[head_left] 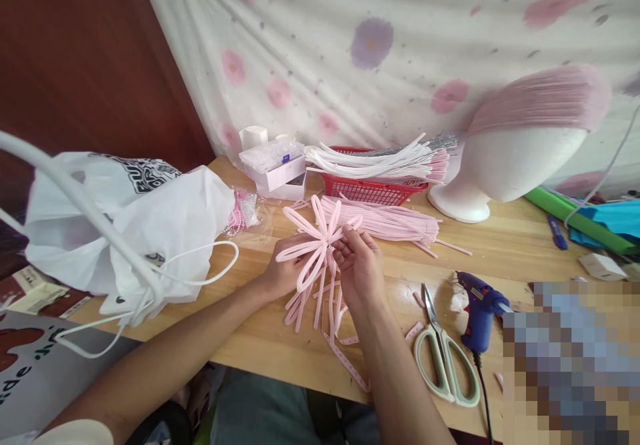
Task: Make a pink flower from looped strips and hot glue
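Note:
A pink flower shape bent from pipe cleaners (314, 250) is held up over the table, several looped petals fanning out from its centre. Behind it, my left hand (284, 273) is closed around its underside, the fingers mostly covered by the petals. From the right, my right hand (361, 258) pinches a petal at its base between thumb and fingers. Loose pipe-cleaner ends hang down below the flower. A pink tape measure (350, 365) lies under my hands, partly covered by the hanging ends.
Scissors (440, 355) and a blue hot glue gun (477, 308) lie to the right. Behind are a pink pipe-cleaner bundle (390, 222), a red basket (370, 192) and a white foam head (515, 158). White bags (195, 212) and a curved white stand (85, 205) occupy the left.

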